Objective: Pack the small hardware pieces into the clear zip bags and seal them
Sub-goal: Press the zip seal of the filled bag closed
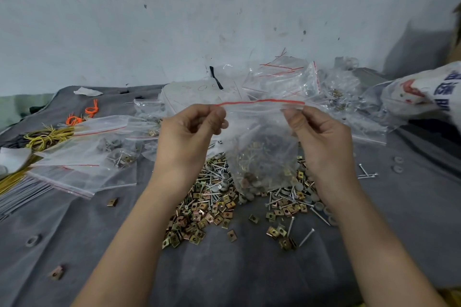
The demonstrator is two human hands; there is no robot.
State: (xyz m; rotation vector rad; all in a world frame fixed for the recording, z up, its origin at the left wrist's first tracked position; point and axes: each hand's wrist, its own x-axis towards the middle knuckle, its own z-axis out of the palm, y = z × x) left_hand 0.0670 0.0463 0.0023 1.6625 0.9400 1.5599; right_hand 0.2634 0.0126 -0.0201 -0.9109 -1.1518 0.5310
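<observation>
Head view: at centre frame, a left hand (pixel 189 132) and a right hand (pixel 321 137) hold up a clear zip bag (pixel 262 147) by its top corners. Each grip is pinched tight on one end of the red zip strip (pixel 259 102), stretched level between them. The bag hangs above a loose hardware pile (pixel 214 207) on the grey cloth-covered bench (pixel 224 269): square brass-coloured clips, slim silver nails, pale round washers. Its sagging bottom holds the same mix. The film is thin, crinkly and glossy. Likely risks: a strip only partly pressed closed would let pieces spill, and nail points could pierce the soft film if squeezed. Filled bags (pixel 94 157) lie at left.
</observation>
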